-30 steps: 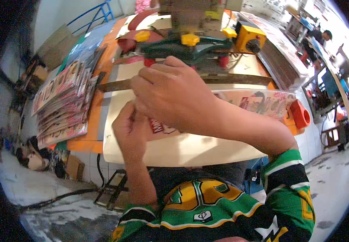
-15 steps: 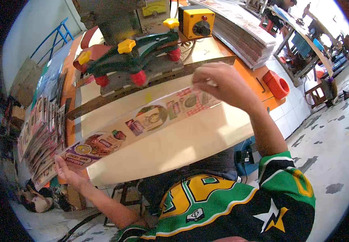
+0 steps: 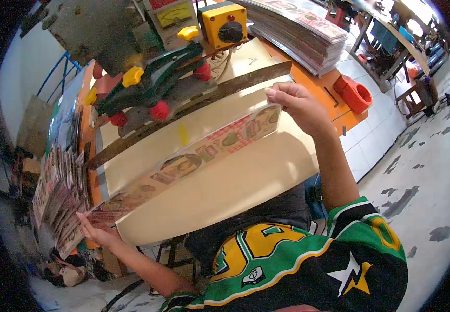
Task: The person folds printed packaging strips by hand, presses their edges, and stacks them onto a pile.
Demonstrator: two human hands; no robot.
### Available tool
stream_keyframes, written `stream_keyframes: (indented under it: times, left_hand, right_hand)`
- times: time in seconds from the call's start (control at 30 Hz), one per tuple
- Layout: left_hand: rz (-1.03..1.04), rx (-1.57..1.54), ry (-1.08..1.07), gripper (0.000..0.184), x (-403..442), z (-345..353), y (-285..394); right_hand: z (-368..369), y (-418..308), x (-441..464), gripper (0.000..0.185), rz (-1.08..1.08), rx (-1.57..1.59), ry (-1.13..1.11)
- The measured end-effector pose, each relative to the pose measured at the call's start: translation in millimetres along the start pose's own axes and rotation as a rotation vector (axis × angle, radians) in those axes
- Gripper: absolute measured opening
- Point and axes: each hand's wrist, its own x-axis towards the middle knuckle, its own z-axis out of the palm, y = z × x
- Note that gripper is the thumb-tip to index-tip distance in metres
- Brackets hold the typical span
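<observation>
Orange table [image 3: 316, 86], patchy floor [image 3: 427, 171] beyond; left fingers [image 3: 85, 224] and right fingers [image 3: 282, 98] grasp a printed strip [image 3: 208, 151].

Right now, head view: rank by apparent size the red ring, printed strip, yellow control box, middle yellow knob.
Largest to smallest, as they look:
1. Printed strip
2. Yellow control box
3. Red ring
4. Middle yellow knob
True sizes may differ with nearness.
</observation>
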Motion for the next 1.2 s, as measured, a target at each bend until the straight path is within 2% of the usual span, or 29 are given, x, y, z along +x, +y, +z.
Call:
stream_keyframes:
  times: [0.07, 0.13, 0.17, 0.23, 0.3, 0.33, 0.37, 0.43, 0.5, 0.63, 0.7, 0.83, 0.97, 1.0, 1.07, 1.1, 1.17, 1.2]
  left_hand:
    - [-0.025, -0.053, 0.002, 0.042, -7.5, 10.1, 5.6]
    - [-0.052, -0.107, 0.005, 0.038, -0.6, 3.8, -2.2]
    - [0.062, -0.024, -0.083, 0.035, 17.0, -18.6, -21.2]
    - [0.176, 0.058, -0.175, 0.033, 10.5, -9.6, -11.3]
    - [0.101, 0.082, -0.058, 0.031, -9.4, 7.7, 10.7]
    - [0.103, 0.084, -0.062, 0.031, -6.2, 6.7, 9.9]
    - [0.164, 0.131, -0.074, 0.030, -0.6, 4.4, 7.8]
    - [0.226, 0.177, -0.093, 0.029, -1.7, 12.5, 11.9]
    - [0.583, 0.473, 0.035, 0.027, -11.6, 25.3, 20.6]
    - [0.746, 0.533, 0.148, 0.025, -59.7, 78.6, 48.5]
    - [0.790, 0.367, -0.220, 0.025, -76.1, 96.0, 49.0]
    - [0.920, 0.443, -0.900, 0.021, -144.6, 172.2, 95.6]
    - [0.924, 0.405, -1.207, 0.022, -192.1, 239.1, 115.1]
    - [0.929, 0.402, -1.207, 0.022, -199.7, 252.4, 116.4]
    - [0.926, 0.432, -1.374, 0.023, -212.0, 274.7, 118.2]
    - [0.932, 0.429, -1.371, 0.023, -217.0, 280.8, 118.1]
    - [0.809, 0.509, -1.539, 0.022, -226.3, 291.1, 117.0]
    - [0.794, 0.489, -1.525, 0.020, -231.2, 292.8, 117.1]
  right_hand:
    - [10.7, 1.7, -1.8, 0.035, 0.099, 0.338, 0.109]
    - [7.4, 9.8, -3.5, 0.034, 0.068, 0.414, 0.067]
    - [6.1, 14.6, -3.6, 0.034, 0.035, 0.485, 0.016]
    - [7.1, 24.8, -7.7, 0.035, 0.017, 0.496, 0.037]
    - [10.5, 27.2, -13.5, 0.037, -0.003, 0.507, 0.053]
    - [13.4, 25.7, -17.0, 0.036, -0.005, 0.403, 0.031]
    - [16.0, 25.7, -20.3, 0.035, -0.007, 0.299, 0.011]
    - [24.2, 30.3, -21.5, 0.036, -0.016, 0.368, 0.016]
    - [27.4, 34.8, -23.1, 0.037, -0.027, 0.439, 0.015]
    - [34.9, 33.4, -24.9, 0.039, -0.088, 0.385, 0.039]
    - [38.3, 29.3, -27.2, 0.039, -0.101, 0.408, 0.036]
    - [46.4, 22.8, -29.4, 0.038, -0.131, 0.365, 0.038]
    - [54.3, 13.9, -34.0, 0.035, -0.162, 0.321, 0.053]
    - [53.9, 14.5, -35.6, 0.035, -0.167, 0.321, 0.056]
    - [52.0, 17.9, -36.5, 0.034, -0.133, 0.232, 0.021]
    - [53.5, 17.8, -37.7, 0.034, -0.139, 0.229, 0.021]
    - [56.3, 19.1, -39.3, 0.032, -0.144, 0.296, 0.023]
    - [54.3, 22.2, -38.2, 0.032, -0.147, 0.222, 0.012]
